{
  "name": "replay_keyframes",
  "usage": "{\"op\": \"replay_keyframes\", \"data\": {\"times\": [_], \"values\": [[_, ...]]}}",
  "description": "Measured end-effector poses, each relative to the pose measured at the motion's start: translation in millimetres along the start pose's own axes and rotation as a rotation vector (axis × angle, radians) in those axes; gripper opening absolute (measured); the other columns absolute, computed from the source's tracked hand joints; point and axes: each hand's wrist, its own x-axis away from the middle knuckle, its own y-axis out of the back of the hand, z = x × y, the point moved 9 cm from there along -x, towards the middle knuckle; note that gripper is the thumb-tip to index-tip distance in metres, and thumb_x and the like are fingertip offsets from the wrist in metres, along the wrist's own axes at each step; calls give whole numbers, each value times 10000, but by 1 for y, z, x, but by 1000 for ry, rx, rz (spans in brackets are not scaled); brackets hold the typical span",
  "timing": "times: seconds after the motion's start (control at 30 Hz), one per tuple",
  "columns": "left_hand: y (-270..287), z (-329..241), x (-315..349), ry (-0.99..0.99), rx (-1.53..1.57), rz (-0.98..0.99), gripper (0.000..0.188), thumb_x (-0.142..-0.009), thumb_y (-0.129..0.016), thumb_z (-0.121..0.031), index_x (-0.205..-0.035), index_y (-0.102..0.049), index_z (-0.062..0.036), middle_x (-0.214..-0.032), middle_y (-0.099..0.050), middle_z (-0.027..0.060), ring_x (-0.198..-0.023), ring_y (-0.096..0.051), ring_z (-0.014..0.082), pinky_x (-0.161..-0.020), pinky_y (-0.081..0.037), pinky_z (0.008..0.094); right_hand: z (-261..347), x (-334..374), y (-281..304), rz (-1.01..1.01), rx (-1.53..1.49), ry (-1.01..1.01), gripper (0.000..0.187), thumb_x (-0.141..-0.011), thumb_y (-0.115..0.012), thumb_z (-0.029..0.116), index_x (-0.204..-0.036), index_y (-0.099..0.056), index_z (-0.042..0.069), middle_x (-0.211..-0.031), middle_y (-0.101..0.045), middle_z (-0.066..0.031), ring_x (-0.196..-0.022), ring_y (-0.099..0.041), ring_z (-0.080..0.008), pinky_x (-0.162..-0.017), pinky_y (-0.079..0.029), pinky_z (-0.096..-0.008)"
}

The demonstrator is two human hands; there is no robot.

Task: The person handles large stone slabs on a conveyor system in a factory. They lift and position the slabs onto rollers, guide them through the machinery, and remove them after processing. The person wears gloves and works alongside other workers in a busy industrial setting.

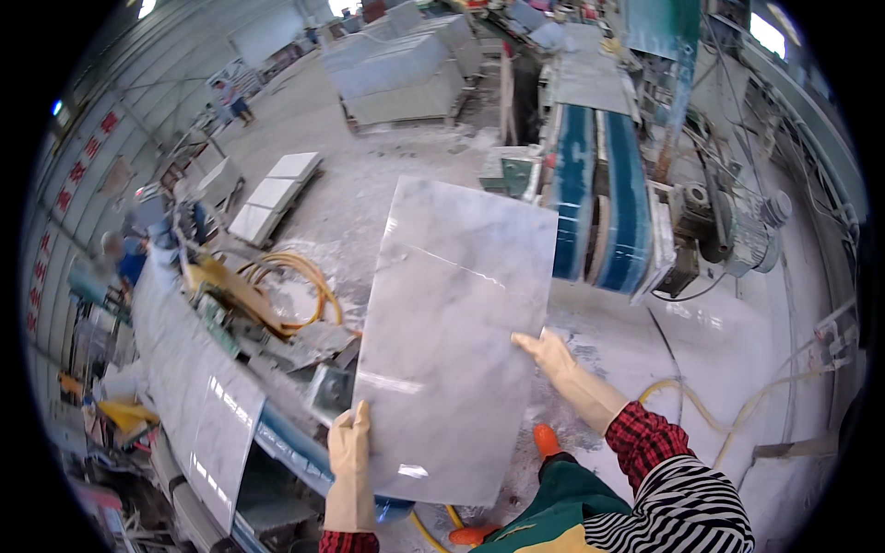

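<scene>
A large polished slab of pale grey marble (452,341) is held up in front of me, tilted, with a thin white vein across its upper part. My left hand (350,461), in a cream rubber glove, grips its lower left edge with the thumb on the face. Gloved the same way, my right hand (558,364) clasps the right edge, its thumb over the front. The other fingers of both hands are mostly hidden behind or beside the stone.
Ahead to the right runs a conveyor with blue belts (573,184), beside a motor (761,240). At left, another marble slab (198,396) lies on a machine line. A coiled yellow hose (318,286) and stacked slabs (396,78) stand beyond. Other people work at far left.
</scene>
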Motion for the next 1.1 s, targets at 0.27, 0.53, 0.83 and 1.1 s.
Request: {"op": "replay_keyframes", "data": {"times": [0.27, 0.53, 0.83, 1.1], "values": [[-242, -98, -29, -18, -85, 334, 711, -1078, -537, -640, -1127, -804, 17, -990, -794, 243, -992, -753, 368, -915, -534, 459, 87, -57, 223, -413, 366, -50, 600, -923, -844, 398, -1276, -744, -76, -1181, -795, -153, -1067, -719, -235, -975, -551, -392], [-307, -124, -17, 158, -193, 592, 846, -1061, -427, -752, -1344, -774, -35, -1301, -771, 257, -1285, -687, 405, -1109, -475, 453, 29, -63, 313, -598, 87, -344, 612, -967, -783, 255, -1514, -630, 28, -1365, -752, -154, -1283, -686, -323, -1125, -500, -434], [-303, -153, -10, 51, -274, 694, 859, -1100, -333, -732, -1411, -733, -37, -1379, -731, 275, -1348, -643, 439, -1149, -451, 467, -52, 117, 248, -353, 62, -200, 583, -1152, -566, 403, -1511, -594, -56, -1371, -724, -208, -1273, -687, -276, -1110, -520, -408], [-326, -151, -24, -71, -192, 726, 883, -1112, -279, -738, -1367, -747, -35, -1384, -712, 283, -1340, -620, 476, -1143, -452, 517, -33, 182, 197, -655, 39, -344, 834, -1066, -687, 570, -1475, -567, -148, -1379, -683, -223, -1294, -644, -266, -1108, -513, -391]]}}
